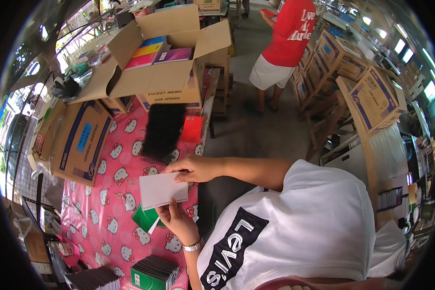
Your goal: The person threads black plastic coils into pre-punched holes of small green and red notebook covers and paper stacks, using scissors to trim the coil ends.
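Observation:
A white pad of paper sheets (pixel 163 189), with a row of small punched holes along its lower edge, is held between my two hands above the table. My right hand (pixel 195 168) pinches its upper right corner, thumb on top. My left hand (pixel 178 220), with a metal watch on the wrist, grips the holed edge with the thumb on the face. Partly hidden beneath the pad lies a green cover (pixel 141 220) on the tablecloth. Beyond my right hand are a pile of black spiral wires (pixel 163 128) and a red cover (pixel 192 128).
On the pink patterned tablecloth (pixel 94 212), stacks of spiral notebooks (pixel 154 273) stand near the bottom. An open carton (pixel 171 94) holds coloured notebooks; another carton (pixel 84 140) stands left. A person in red (pixel 292 36) stands in the aisle beside stacked cartons (pixel 324 63).

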Available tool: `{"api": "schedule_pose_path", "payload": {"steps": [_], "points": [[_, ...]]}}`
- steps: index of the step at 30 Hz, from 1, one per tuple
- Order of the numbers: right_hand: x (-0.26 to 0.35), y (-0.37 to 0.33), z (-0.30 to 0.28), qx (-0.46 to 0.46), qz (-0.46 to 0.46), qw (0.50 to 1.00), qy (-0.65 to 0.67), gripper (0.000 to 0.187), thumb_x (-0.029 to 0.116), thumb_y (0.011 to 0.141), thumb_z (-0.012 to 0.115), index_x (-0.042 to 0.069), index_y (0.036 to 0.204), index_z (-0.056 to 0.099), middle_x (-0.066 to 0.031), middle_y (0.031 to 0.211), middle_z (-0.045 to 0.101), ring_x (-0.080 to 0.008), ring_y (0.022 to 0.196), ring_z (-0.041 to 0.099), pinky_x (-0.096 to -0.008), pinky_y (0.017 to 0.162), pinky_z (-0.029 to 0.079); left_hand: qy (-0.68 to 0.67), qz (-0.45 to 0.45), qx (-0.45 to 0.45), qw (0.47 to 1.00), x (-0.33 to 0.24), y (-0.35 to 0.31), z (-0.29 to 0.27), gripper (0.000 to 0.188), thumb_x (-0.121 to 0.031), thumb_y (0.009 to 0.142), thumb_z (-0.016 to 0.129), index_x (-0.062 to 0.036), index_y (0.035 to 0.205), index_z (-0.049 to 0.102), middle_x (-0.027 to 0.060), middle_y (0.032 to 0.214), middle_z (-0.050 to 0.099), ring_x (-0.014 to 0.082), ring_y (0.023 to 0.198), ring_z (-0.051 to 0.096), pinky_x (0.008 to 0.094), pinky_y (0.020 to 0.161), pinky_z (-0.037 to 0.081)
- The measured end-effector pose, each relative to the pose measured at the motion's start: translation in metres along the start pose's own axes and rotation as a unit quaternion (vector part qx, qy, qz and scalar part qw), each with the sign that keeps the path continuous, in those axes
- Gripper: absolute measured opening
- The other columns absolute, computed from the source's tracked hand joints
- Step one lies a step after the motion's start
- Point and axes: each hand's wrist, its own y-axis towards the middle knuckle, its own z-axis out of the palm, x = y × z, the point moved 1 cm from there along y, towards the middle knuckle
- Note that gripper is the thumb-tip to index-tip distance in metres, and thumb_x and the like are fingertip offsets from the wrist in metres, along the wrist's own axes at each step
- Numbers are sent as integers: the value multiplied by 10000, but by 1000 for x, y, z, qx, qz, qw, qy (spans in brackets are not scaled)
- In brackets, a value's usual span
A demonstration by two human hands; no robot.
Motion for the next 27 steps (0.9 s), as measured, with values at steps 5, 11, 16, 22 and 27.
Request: {"api": "schedule_pose_path", "payload": {"steps": [5,11,16,22,27], "points": [[-6,-33,-47,0,69,997,-28,367,148,969,634,70,1326,604,-126,982,718,-154,790,643,-314,775,510,-10,-39,3,999,16,2,27,299,-76,1015,485,-14,1306,462,142,1213,608,236,1072,640,394,896,558],[-14,-46,-77,-89,49,995,0,315,124,946,661,65,1255,653,-93,908,706,-166,770,667,-306,765,521,6,-23,-18,1000,24,7,46,264,-120,1023,511,-43,1265,438,144,1173,621,241,1000,662,404,843,573],[-21,-45,-83,-115,69,988,75,306,66,939,651,41,1244,637,-72,915,689,-148,786,656,-286,751,525,-12,-32,-6,999,31,12,35,265,-96,1025,499,-41,1271,421,164,1187,619,274,997,674,435,878,574],[-58,-26,-59,-150,65,972,170,311,28,964,602,50,1273,623,-34,969,672,-78,860,628,-287,727,523,-46,-12,-51,998,26,6,46,218,-57,1029,472,-44,1243,434,163,1141,651,292,1002,686,462,884,586],[-18,-12,-70,-144,-200,937,-246,448,-32,835,631,134,1249,672,-55,1003,678,-267,890,671,-365,780,547,-82,28,-71,994,-6,26,27,312,-46,1005,503,-85,1303,417,136,1056,668,255,899,712,406,796,613]]}}
